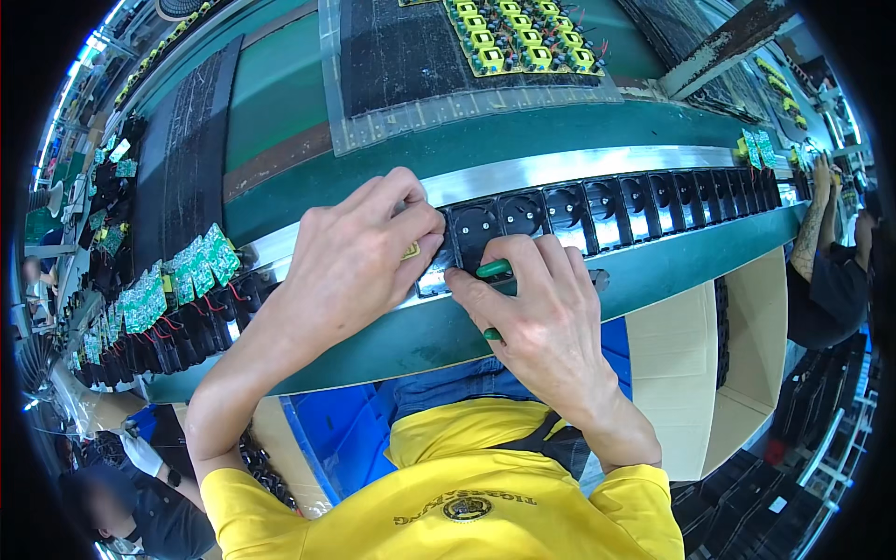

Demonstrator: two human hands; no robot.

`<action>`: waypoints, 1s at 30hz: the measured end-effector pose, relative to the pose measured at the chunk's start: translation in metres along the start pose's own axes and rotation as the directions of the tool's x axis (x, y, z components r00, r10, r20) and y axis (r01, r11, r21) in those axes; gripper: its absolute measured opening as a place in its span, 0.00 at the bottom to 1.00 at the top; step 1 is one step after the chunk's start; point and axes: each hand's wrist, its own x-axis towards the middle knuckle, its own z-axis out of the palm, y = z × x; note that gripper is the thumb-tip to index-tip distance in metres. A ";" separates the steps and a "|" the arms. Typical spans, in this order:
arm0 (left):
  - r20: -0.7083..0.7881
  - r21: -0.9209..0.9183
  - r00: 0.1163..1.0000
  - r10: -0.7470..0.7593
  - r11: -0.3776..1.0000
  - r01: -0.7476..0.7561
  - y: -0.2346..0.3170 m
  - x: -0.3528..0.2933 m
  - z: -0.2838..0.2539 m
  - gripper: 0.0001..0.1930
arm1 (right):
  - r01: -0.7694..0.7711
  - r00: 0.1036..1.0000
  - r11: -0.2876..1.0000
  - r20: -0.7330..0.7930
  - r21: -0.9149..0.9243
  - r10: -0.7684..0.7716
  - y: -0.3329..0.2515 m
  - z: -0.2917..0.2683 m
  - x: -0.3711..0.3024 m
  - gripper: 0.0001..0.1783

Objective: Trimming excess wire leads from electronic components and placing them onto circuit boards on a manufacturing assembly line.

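Note:
My left hand (359,247) is closed, its fingers pinched over a black plastic housing in the row. Between those fingers a bit of a small yellow part (411,250) shows; the rest of it is hidden. My right hand (546,303) is wrapped around green-handled pliers (495,269), their jaws out of sight. Its thumb and index finger reach the same spot, close to the left fingertips. A long row of black plastic housings (567,211), each with a round recess, runs rightward along a metal rail (597,166).
Green circuit boards with red wires (191,271) sit on housings at left. Yellow-topped boards (527,37) lie on a mat beyond the rail. An open cardboard box (672,383) stands below the green bench edge (653,247). Co-workers are at far right (826,289) and lower left (140,504).

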 end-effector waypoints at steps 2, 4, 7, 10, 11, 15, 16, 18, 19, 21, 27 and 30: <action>-0.001 0.004 1.000 -0.018 1.000 0.018 0.001 -0.002 0.002 0.07 | -0.016 1.000 0.998 -0.019 0.065 0.018 -0.003 -0.004 0.002 0.17; 0.001 0.010 0.999 -0.047 0.999 0.047 0.002 -0.004 0.004 0.07 | -0.054 0.996 0.979 -0.052 0.195 0.066 -0.008 -0.013 0.006 0.16; -0.007 0.014 0.998 -0.066 0.998 0.066 0.006 -0.006 0.003 0.06 | -0.113 0.987 0.873 -0.048 0.474 0.154 -0.013 -0.032 0.019 0.13; -0.022 0.034 0.997 -0.077 0.996 0.077 0.011 -0.008 -0.005 0.03 | -0.186 0.950 0.327 0.084 0.926 0.302 -0.016 -0.050 0.038 0.10; -0.027 0.031 0.997 -0.069 0.997 0.069 0.011 -0.006 -0.005 0.03 | -0.091 0.952 0.034 0.077 0.995 0.297 -0.008 -0.040 0.047 0.13; 0.030 0.038 0.994 -0.109 0.993 0.108 0.012 -0.003 -0.001 0.02 | 0.102 0.879 -0.183 -0.002 0.978 0.476 -0.017 -0.008 0.086 0.23; 0.023 0.036 0.993 -0.112 0.993 0.111 0.010 -0.003 -0.001 0.02 | 0.100 0.882 -0.180 -0.003 0.979 0.471 -0.018 -0.003 0.089 0.23; 0.029 0.024 0.994 -0.107 0.994 0.106 0.008 -0.004 0.000 0.02 | 0.085 0.873 -0.138 -0.007 0.987 0.488 -0.017 0.010 0.091 0.22; 0.033 0.016 0.994 -0.104 0.994 0.104 0.008 -0.004 0.001 0.02 | 0.077 0.868 -0.117 -0.009 0.990 0.497 -0.017 0.016 0.090 0.21; 0.031 0.006 0.994 -0.105 0.994 0.105 0.006 -0.004 0.001 0.02 | 0.065 0.865 -0.093 -0.010 0.994 0.502 -0.017 0.024 0.092 0.21; 0.029 0.004 0.995 -0.100 0.995 0.100 0.004 -0.005 0.003 0.03 | 0.043 0.862 -0.156 0.042 0.987 0.505 -0.019 0.036 0.099 0.19; 0.046 -0.002 0.992 -0.118 0.993 0.118 0.002 -0.006 0.004 0.03 | 0.015 0.867 -0.157 0.066 0.987 0.494 -0.020 0.040 0.103 0.18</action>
